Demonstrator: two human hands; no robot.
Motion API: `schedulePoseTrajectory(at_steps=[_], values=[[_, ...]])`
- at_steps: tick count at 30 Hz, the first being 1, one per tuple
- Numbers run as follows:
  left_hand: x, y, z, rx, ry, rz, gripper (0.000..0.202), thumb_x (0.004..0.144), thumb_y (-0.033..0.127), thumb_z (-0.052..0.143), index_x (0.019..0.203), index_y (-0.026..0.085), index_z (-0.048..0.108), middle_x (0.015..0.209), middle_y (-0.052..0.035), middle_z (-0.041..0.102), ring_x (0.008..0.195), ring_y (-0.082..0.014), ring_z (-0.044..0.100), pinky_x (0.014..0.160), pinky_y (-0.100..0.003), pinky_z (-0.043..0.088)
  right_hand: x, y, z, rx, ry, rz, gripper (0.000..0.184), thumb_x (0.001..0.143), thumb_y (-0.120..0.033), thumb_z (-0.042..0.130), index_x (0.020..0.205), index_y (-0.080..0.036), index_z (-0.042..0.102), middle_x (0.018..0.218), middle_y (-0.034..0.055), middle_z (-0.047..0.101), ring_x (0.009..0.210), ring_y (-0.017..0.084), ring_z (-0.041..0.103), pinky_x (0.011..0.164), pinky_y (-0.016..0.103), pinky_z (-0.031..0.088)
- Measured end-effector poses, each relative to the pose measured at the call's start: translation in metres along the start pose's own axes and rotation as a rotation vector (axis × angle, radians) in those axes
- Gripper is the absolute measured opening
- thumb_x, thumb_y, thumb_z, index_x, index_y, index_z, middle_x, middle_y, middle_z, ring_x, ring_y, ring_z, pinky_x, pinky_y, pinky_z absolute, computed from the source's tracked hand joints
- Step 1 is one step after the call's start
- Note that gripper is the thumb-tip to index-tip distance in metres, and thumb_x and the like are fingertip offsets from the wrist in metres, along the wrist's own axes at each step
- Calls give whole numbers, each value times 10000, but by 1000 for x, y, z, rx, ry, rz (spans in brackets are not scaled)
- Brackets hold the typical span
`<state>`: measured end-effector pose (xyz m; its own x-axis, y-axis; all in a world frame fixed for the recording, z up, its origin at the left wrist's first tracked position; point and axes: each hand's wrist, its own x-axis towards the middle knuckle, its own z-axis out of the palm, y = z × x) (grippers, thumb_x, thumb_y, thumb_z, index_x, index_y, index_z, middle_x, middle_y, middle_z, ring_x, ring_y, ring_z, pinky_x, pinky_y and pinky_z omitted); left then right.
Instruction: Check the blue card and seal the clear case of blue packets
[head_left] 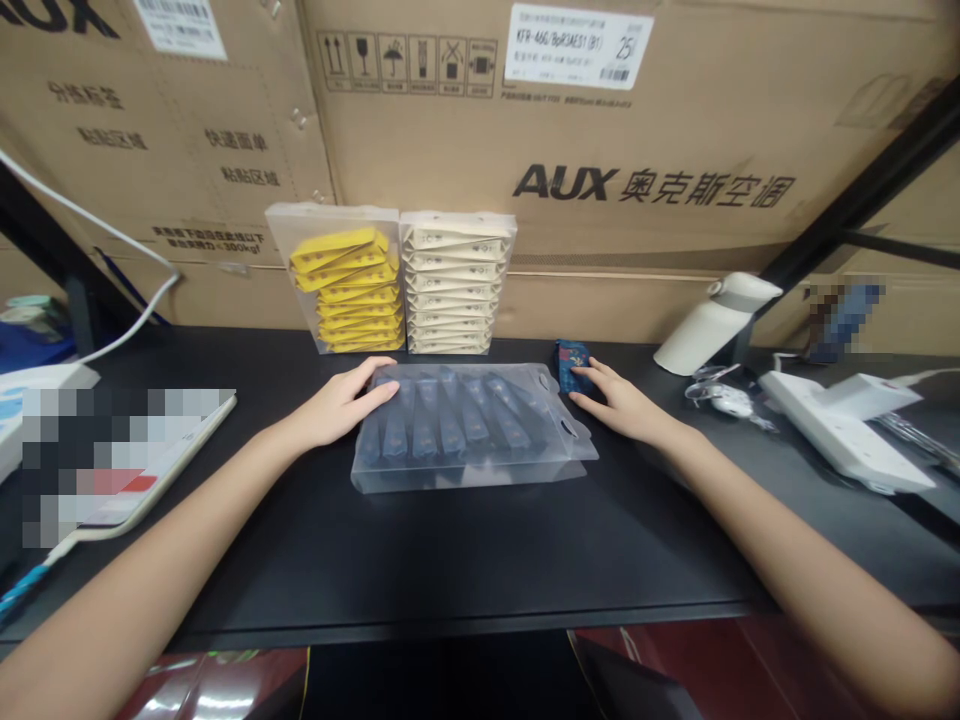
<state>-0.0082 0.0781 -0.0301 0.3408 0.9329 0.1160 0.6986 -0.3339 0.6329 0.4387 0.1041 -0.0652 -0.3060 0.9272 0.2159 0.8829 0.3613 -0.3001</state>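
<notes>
A clear plastic box [469,430] lies flat on the black table [450,560], filled with several dark blue sachets. My left hand [341,405] rests on the box's left end, fingers spread over its top. My right hand [619,400] lies just right of the box, its fingertips touching a loose dark blue sachet [570,365] at the box's far right corner. Behind, two more clear boxes stand upright against cardboard cartons: one with yellow sachets [345,285], one with cream sachets [455,285].
Large cardboard cartons [600,150] form the back wall. A white bottle [712,320] lies tilted at the right, beside a white power strip [847,425] and glasses [720,395]. A white tablet-like device [135,470] and a white cable [112,260] sit at the left.
</notes>
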Motion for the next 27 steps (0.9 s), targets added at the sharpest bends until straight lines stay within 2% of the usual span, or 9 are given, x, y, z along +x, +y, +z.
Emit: schedulePoseTrajectory(at_steps=[6, 9, 14, 18, 20, 22, 24, 27], values=[[0, 0, 1, -9, 19, 0, 629, 912, 663, 414, 1360, 231, 500, 1272, -92, 672, 1155, -320, 632, 1015, -402, 457, -1, 0, 0, 11, -2, -6, 543, 932, -519, 500, 1366, -196, 540, 1496, 165, 492, 1497, 332, 281, 1195, 560, 301], [-1, -1, 1, -19, 23, 6, 628, 908, 661, 421, 1352, 225, 503, 1253, -93, 678, 1136, -318, 640, 1003, -400, 463, 1, 1, 4, 12, 11, 32, 583, 926, -532, 510, 1388, -177, 522, 1493, 173, 491, 1505, 328, 262, 1200, 547, 294], [-1, -2, 3, -47, 17, 24, 611, 904, 652, 445, 1333, 222, 501, 1172, -85, 695, 1060, -304, 656, 959, -407, 485, 9, -5, 18, 13, 131, 145, 746, 857, -603, 585, 1401, -101, 488, 1492, 255, 456, 1475, 365, 322, 1174, 557, 318], [0, -1, 3, -57, 3, 53, 585, 888, 637, 473, 1306, 231, 515, 1141, -72, 698, 1000, -289, 660, 925, -406, 503, 12, -2, 23, 53, 217, 177, 723, 808, -601, 642, 1352, -139, 525, 1442, 240, 512, 1432, 379, 393, 1133, 577, 366], [0, 1, 3, -71, -13, 62, 571, 882, 626, 485, 1294, 233, 523, 1140, -69, 700, 1003, -287, 661, 926, -401, 505, 13, 5, 22, 90, 260, 160, 641, 807, -556, 648, 1318, -181, 550, 1388, 200, 567, 1356, 377, 489, 1087, 585, 417], [-1, 2, 3, -79, -23, 63, 561, 883, 615, 488, 1294, 235, 523, 1134, -67, 704, 1011, -288, 663, 934, -406, 505, 12, 15, 19, 148, 297, 166, 625, 771, -515, 682, 1302, -209, 562, 1335, 171, 603, 1185, 361, 620, 976, 568, 514], [-1, 2, 3, -85, -25, 68, 552, 888, 608, 489, 1297, 238, 521, 1137, -68, 704, 1025, -293, 661, 946, -415, 501, 13, 25, 15, 201, 310, 220, 670, 714, -505, 726, 1295, -213, 564, 1250, 156, 646, 1011, 326, 684, 871, 534, 571], [-1, 1, 4, -104, -29, 83, 548, 897, 617, 485, 1297, 243, 517, 1137, -69, 701, 1016, -289, 663, 951, -412, 499, 13, 33, 8, 302, 306, 310, 822, 587, -511, 810, 1297, -188, 552, 1195, 169, 666, 902, 303, 690, 796, 501, 596]])
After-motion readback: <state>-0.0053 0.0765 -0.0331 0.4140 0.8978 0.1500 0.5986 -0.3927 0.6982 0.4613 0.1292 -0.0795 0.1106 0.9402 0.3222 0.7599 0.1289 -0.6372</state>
